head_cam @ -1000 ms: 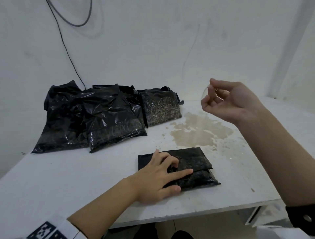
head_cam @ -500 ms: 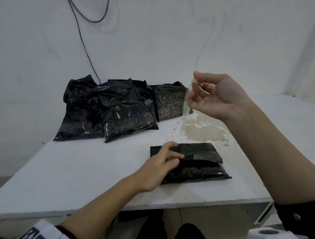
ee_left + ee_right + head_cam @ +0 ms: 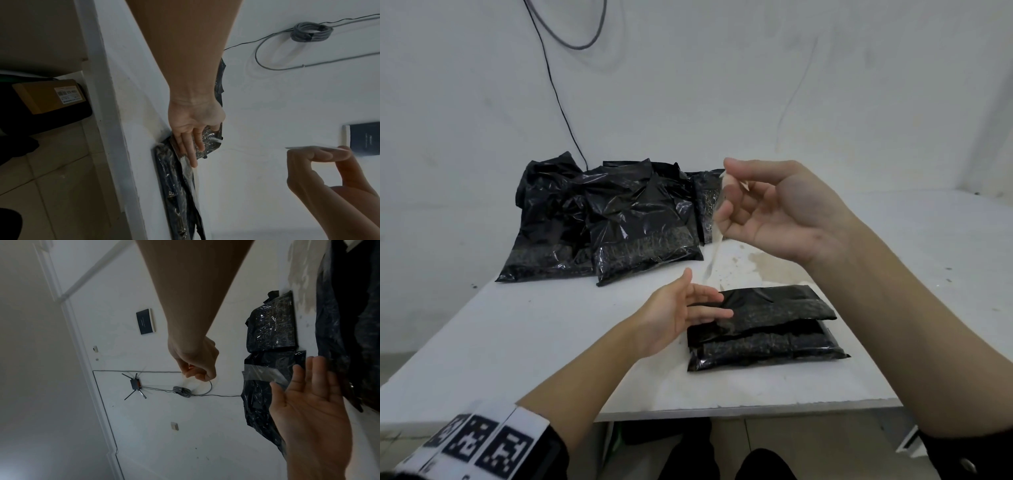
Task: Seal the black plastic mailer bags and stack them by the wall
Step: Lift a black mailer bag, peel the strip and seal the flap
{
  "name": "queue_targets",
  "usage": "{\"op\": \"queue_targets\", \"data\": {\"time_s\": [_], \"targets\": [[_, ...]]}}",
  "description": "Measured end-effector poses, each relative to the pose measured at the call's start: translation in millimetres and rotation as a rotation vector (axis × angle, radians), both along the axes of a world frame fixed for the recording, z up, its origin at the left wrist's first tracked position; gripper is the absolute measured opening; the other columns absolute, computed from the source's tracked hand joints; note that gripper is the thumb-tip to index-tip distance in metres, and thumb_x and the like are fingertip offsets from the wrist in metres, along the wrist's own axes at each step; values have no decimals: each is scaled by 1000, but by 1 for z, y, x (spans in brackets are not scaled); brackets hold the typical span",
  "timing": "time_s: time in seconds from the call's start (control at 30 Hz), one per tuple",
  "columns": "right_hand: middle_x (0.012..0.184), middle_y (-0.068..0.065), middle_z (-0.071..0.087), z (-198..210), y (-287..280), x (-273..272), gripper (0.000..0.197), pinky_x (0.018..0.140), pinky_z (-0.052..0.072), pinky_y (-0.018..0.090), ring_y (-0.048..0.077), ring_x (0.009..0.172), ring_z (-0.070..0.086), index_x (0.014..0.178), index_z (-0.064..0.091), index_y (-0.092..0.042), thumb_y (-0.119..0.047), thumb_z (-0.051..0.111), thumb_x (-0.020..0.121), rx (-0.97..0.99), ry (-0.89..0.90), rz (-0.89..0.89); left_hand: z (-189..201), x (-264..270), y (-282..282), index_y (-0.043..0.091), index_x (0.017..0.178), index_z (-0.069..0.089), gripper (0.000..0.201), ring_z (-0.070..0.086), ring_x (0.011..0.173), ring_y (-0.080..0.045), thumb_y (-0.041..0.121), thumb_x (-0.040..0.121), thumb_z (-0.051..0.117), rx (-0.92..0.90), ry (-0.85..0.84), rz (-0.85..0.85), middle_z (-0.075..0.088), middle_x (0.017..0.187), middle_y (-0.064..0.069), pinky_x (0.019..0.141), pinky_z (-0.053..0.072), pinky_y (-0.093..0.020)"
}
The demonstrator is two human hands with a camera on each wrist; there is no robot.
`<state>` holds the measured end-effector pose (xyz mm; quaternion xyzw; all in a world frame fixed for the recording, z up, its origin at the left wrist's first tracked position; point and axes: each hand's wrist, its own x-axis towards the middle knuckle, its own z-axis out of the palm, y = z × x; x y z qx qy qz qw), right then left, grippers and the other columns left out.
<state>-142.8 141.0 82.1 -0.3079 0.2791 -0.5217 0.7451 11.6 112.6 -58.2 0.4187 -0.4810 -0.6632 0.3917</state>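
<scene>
A folded black mailer bag (image 3: pixel 767 325) lies near the white table's (image 3: pixel 551 342) front edge. My left hand (image 3: pixel 709 293) is open with straight fingers at the bag's left end; I cannot tell if it touches the bag. My right hand (image 3: pixel 725 186) is raised above the bag. It pinches a clear strip (image 3: pixel 717 226) that hangs down toward my left hand. Several black mailer bags (image 3: pixel 619 222) are piled against the wall. In the left wrist view my fingers (image 3: pixel 193 146) lie along the bag (image 3: pixel 176 186). The right wrist view shows the strip (image 3: pixel 261 372) across the pile.
A brown stain (image 3: pixel 767 267) marks the table behind the bag. A grey cable (image 3: pixel 558 92) runs down the wall to the pile. A cardboard box (image 3: pixel 49 95) sits on the floor beside the table. The table's front edge (image 3: pixel 722 411) is close to me.
My left hand has lifted off the bag and opened. My right hand has moved left with the strip, which now dangles over the bag's left end.
</scene>
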Motion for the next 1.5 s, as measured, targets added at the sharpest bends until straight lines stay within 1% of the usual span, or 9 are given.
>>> {"op": "queue_targets", "data": {"time_s": [0.2,0.43,0.53,0.63,0.87,1.03,1.2,1.4,1.5], "targets": [[62,3,57,-6,2,-3,18,56,43,22,10,51,54,77,56,-7,-2,67,64,7,40,-3,1,1,1,8,83,56,35,69,99,-27,27,103,33,-11,32,37,62,100,-7,89,49,-31],[58,-1,56,-20,5,-56,14,57,43,20,5,49,50,74,58,-12,-8,68,64,12,267,-85,-6,4,1,5,80,50,30,67,103,-31,13,103,33,-41,67,103,57,89,-7,88,50,-32],[59,-3,53,-35,4,-83,12,60,41,24,6,49,46,74,60,-14,-13,68,65,73,487,-153,-8,3,1,3,83,52,30,67,104,-30,12,103,33,-60,69,111,56,90,-8,90,50,-31],[58,-2,52,-56,1,-102,9,59,38,24,5,43,44,78,57,-14,-11,64,81,154,666,-195,-9,2,1,2,86,51,26,67,105,-28,10,103,33,-77,45,112,57,92,-8,90,53,-29],[96,18,70,-92,-7,-115,6,42,36,21,6,39,42,94,54,-6,-6,59,90,283,788,-164,-7,0,4,4,81,50,30,66,106,-28,10,103,30,-72,34,118,70,75,0,95,47,-32],[97,19,72,-100,-4,-117,10,48,30,23,11,51,47,96,54,-6,-13,59,92,249,919,-147,-7,-3,6,1,89,51,29,67,99,-22,9,103,28,-102,-53,120,71,74,-9,93,47,-29],[92,16,73,-96,-6,-112,8,49,25,23,12,53,44,92,57,-6,-14,57,94,210,1043,-133,-9,-7,7,1,82,53,27,66,87,-22,5,100,34,-157,-146,207,60,85,-20,90,52,-29],[93,15,73,-89,-10,-111,20,44,23,20,10,48,38,78,55,-4,-16,57,95,156,1189,-94,-7,-5,12,2,78,55,29,66,100,-25,9,100,38,-135,-204,259,66,84,-14,93,51,-32],[95,17,73,-87,-9,-110,14,41,22,19,10,48,33,85,57,-3,-14,58,94,146,1218,-85,-5,-2,17,5,79,50,27,68,99,-19,14,102,39,-151,-240,262,64,77,-9,91,51,-29]]}}
